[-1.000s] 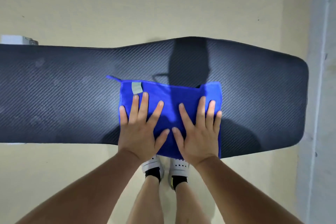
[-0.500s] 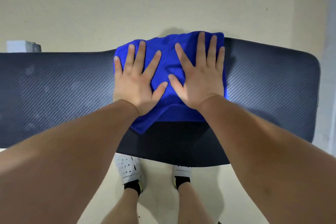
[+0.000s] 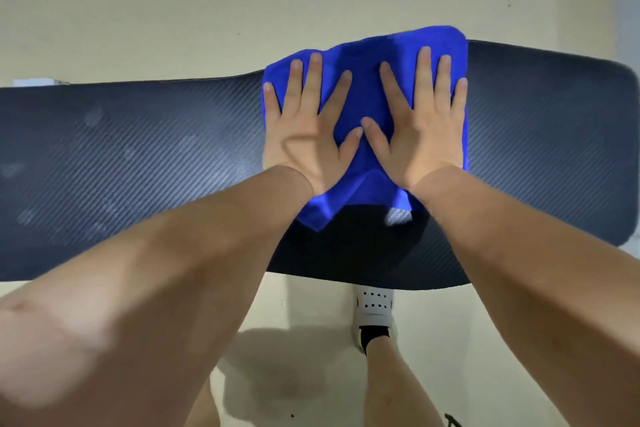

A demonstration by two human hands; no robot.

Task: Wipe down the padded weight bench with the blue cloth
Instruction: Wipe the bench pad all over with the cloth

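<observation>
Our left hand (image 3: 304, 135) and right hand (image 3: 420, 132) lay flat and spread on the cloth (image 3: 367, 94), which overhung the bench's (image 3: 138, 156) far edge; bare padding stretched leftward.

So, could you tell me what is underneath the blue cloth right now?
The padded bench lies under the blue cloth, whose far edge overhangs the pad. The left hand and right hand press flat on top. The pad beneath is hidden.

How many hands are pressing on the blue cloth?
2. The left hand lies flat on the left part of the cloth; the right hand lies flat on its right part.
</observation>
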